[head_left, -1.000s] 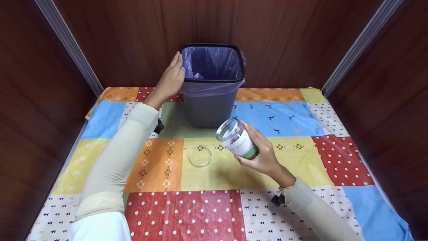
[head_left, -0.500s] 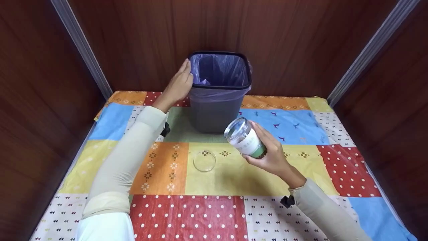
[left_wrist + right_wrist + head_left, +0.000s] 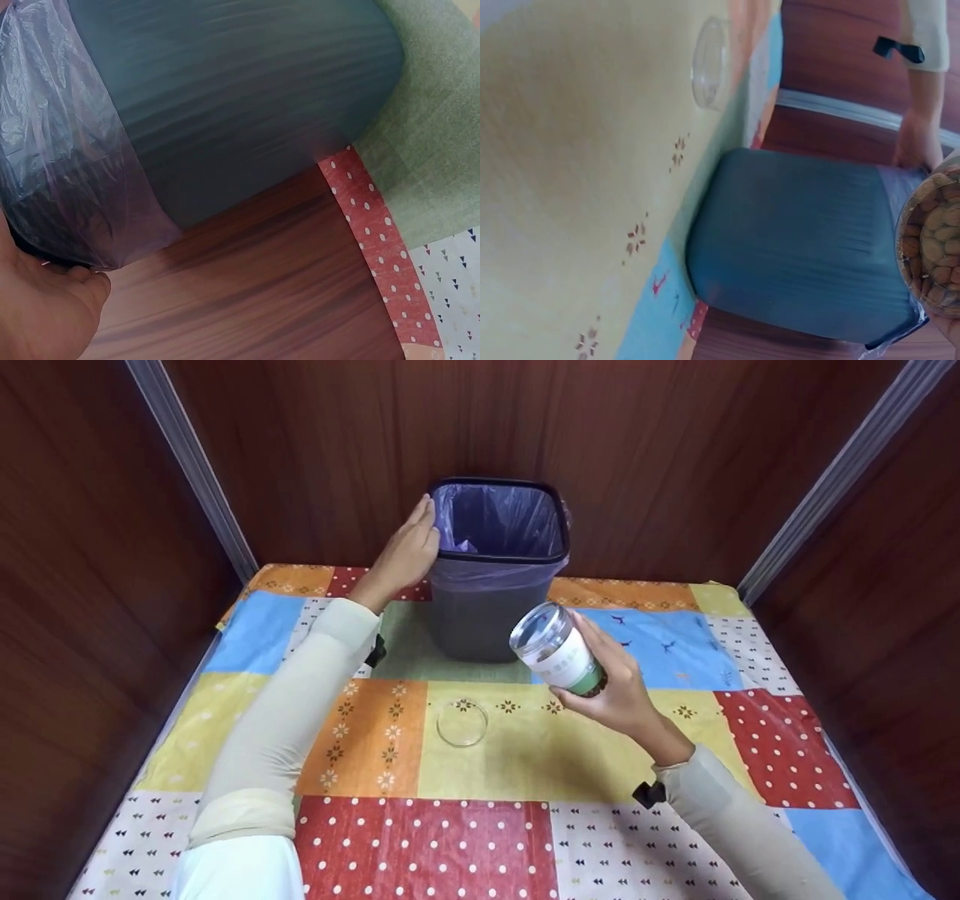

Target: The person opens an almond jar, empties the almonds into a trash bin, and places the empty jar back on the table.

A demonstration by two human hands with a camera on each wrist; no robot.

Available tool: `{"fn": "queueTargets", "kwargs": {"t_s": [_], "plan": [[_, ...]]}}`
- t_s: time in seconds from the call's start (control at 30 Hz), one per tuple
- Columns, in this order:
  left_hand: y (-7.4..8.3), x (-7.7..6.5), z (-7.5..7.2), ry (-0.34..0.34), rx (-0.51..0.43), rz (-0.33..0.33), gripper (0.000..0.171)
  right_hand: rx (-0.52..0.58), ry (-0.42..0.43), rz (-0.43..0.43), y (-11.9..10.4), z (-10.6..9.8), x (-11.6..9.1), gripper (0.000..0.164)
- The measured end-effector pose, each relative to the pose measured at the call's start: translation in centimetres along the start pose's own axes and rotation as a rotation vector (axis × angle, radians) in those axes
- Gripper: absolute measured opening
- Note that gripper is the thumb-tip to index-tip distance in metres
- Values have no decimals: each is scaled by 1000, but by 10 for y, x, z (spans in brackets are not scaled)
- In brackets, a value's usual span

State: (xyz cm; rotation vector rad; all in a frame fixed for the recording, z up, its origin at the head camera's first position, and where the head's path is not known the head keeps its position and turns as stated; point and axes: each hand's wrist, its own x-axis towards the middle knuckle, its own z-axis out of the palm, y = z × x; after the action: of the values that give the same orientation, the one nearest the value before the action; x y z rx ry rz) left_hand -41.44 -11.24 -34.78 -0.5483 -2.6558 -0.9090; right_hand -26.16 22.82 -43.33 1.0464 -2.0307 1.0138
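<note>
My left hand [image 3: 409,547] lies along the left side of the trash bin's black rim, fingers mostly straight against it. The grey trash bin [image 3: 487,619] stands upright at the back, lined with a thin purple bag [image 3: 499,575] folded over its rim. My right hand [image 3: 615,682] grips a clear jar [image 3: 562,656] with a white and green label. The jar is tilted, its uncovered mouth pointing up and left, in front of the bin. Through its base, brown almond-like nuts [image 3: 939,244] show in the right wrist view.
A clear round lid [image 3: 462,724] lies on the patchwork tablecloth [image 3: 427,847], left of the jar and in front of the bin. Dark wood-look panels [image 3: 337,457] enclose the table at the back and sides, with metal strips at the corners.
The head view has shifted, moving the whole scene right and down. My right hand has raised the jar slightly towards the bin. The left hand keeps its place at the rim.
</note>
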Motion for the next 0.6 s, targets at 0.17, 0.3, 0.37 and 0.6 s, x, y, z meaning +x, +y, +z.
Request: {"fn": "queueTargets", "kwargs": {"t_s": [0.17,0.3,0.37,0.6], "plan": [[0,-1,0,-3,10,7,56,-35,2,-7,3,-3,8,97],[0,0,-1,2,20,17,56,-56,8,-14,4,-8,15,98],[0,0,-2,0,21,17,56,-64,7,-14,5,-10,18,98],[-2,-1,1,5,29,21,56,-75,21,-14,8,-14,27,95]]}}
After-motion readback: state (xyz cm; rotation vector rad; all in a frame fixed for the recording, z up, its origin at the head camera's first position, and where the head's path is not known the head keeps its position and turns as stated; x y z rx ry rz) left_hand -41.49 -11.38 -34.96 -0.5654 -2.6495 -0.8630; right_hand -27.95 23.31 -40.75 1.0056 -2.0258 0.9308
